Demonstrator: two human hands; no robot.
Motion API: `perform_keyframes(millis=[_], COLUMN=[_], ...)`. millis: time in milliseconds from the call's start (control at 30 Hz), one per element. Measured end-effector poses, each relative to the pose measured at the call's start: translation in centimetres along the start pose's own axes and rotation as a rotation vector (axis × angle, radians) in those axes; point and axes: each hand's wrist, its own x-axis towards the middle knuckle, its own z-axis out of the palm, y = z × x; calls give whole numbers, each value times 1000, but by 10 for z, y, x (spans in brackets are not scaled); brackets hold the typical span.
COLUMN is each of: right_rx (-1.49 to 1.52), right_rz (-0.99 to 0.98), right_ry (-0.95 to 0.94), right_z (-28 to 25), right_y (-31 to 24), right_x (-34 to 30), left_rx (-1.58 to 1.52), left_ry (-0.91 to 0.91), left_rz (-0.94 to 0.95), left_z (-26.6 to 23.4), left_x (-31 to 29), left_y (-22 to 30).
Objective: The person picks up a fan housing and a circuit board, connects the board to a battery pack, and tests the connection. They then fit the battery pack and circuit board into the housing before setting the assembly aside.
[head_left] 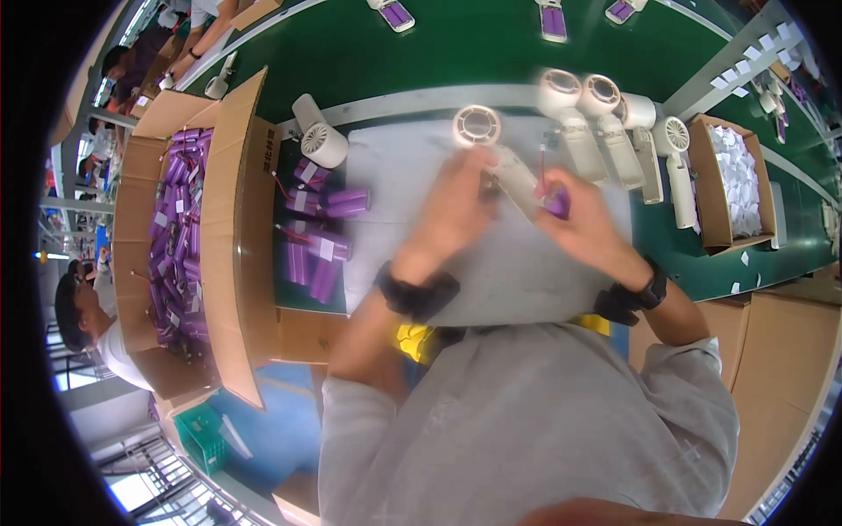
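Note:
My left hand (452, 210) is closed round a white handheld fan (517, 182), just below its round head, over a grey mat (386, 158). In my right hand (583, 219) is a purple battery pack (556, 203) with a red wire rising from it, close beside the fan's handle. Both hands are somewhat blurred, and my fingers hide part of the pack. Left of the mat lie several purple battery packs (326, 247) with wires and white labels. Beyond them are white fan parts (324, 145).
An open cardboard box (250, 237) full of purple packs stands at left. Several white fans (618, 145) lie at the mat's far right, beside a small box (709, 206) of white paper pieces. Opened fans (553, 22) rest on the green belt (474, 57). Other people are at the far left.

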Motion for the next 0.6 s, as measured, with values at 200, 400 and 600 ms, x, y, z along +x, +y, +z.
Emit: perform_keyframes(millis=[200,400,600], right_rx=[-26,16,15], right_rz=[-187,-47,87], right_ry=[102,-116,-35], right_z=[22,13,14], right_y=[12,-13,-18], right_x=[-4,-1,8], left_rx=[-357,-462,-410], left_ry=[-292,-290,-311], left_rz=[-62,-85,19], left_z=[-24,-35,-31], left_x=[15,11,6], left_y=[-28,-19,-15])
